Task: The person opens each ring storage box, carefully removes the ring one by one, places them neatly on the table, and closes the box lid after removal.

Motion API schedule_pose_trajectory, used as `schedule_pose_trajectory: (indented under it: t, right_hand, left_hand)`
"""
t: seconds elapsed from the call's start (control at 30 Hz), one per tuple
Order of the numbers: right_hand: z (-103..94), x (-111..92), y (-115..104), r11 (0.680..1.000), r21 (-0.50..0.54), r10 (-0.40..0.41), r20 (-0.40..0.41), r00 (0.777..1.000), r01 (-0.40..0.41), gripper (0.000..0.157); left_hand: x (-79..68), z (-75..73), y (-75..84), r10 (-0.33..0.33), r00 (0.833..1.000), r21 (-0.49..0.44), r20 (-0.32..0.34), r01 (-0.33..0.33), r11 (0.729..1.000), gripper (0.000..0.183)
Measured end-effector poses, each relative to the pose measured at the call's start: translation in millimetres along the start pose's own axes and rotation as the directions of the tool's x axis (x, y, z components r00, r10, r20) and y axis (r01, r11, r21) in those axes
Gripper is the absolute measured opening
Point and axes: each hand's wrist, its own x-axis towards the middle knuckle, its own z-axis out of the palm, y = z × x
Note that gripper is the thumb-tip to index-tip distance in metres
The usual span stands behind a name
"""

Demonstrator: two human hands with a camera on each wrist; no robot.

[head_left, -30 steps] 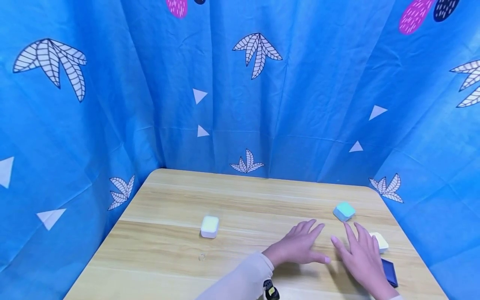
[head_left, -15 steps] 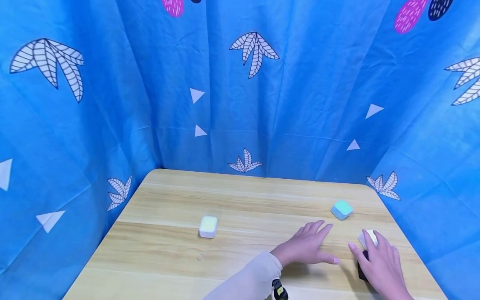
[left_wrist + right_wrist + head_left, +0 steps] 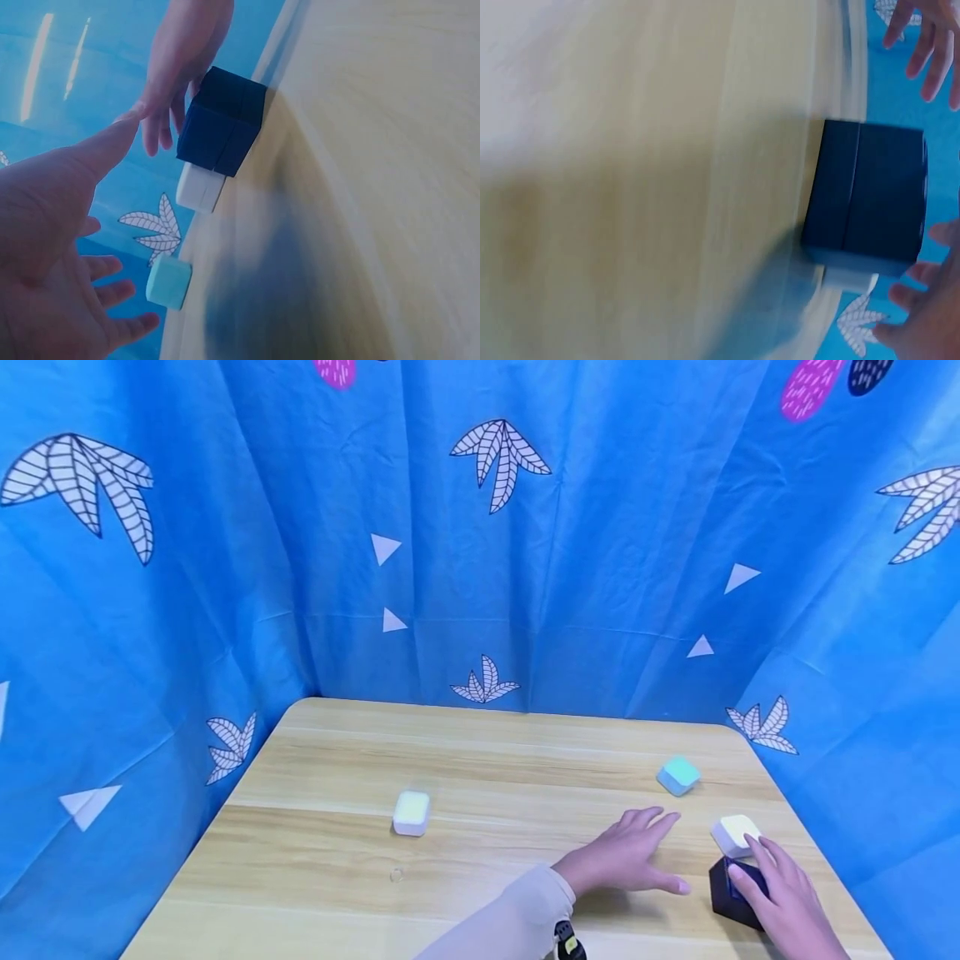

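Swung further right since half a second ago with the right hand (image 3: 787,893), baring much more of the dark box (image 3: 726,897) and the white block (image 3: 737,833) just beyond! Edged slightly rightward with the left hand (image 3: 628,856) as well. Look at that box now, sitting squarely on the table (image 3: 322,777) near its right side, between both hands. With fingers apart on the left, clamped on nothing; loosely bent and spread on the right, reaching over and past the box, too close in to tell whether touching.

Reckon on something light and stiff, probably hollow, not very slippery judging by the dull sides. Watch that seam, plain from both wrists and lying low on the walls: might well come apart there if lifted by the top alone. Better to take hold across opposite sides, spanning the seam, with only gentle pressure.
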Motion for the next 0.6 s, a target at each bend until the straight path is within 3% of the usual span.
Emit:
schedule_pose_trajectory:
  t: [0.13, 0.37, 0.6]
  right_hand:
    - [-0.8, -4, 10, 0.999, 0.047, 0.016, 0.047, 0.999, -0.018, 0.081]
    - [0.8, -12, 26, 0.996, 0.077, -0.044, 0.018, 0.999, 0.042, 0.074]
    - [-1.2, -14, 47, 0.992, 0.114, -0.054, 0.024, 0.998, 0.050, 0.068]
  left_hand:
    - [3.8, 5.2, 5.4, 0.009, 1.000, -0.012, 0.003, -0.009, 1.000, 0.100]
    - [13.9, 14.2, 14.5, 0.022, 1.000, -0.057, 0.014, -0.021, 0.998, 0.101]
    - [28.2, 25.8, 25.5, 0.058, 0.998, -0.147, -0.004, -0.058, 0.988, 0.096]
